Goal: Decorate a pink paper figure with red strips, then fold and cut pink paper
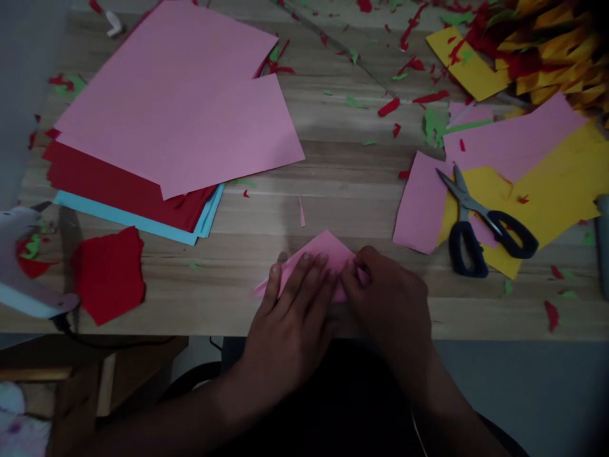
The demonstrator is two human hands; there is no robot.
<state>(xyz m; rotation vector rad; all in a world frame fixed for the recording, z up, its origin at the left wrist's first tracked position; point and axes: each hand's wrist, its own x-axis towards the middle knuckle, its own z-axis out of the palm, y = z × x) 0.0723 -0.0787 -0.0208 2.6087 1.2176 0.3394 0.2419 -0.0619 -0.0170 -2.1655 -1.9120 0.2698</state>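
Note:
A small piece of pink paper (328, 244) lies at the table's front edge, its top coming to a point. My left hand (295, 311) rests flat over it with fingers stretched out, covering much of its middle. At the paper's right corner, my right hand (387, 289) pinches the edge between thumb and curled fingers. A bit of pink shows inside that grip. The lower part of the paper is partly hidden by both hands.
Scissors (469, 206) lie open on yellow (547, 197) and pink offcuts at right. Stacked pink sheets (181, 101) cover red and blue ones at left. A white glue gun (28, 266) stands beside red paper (109, 273). Red and green scraps are scattered about.

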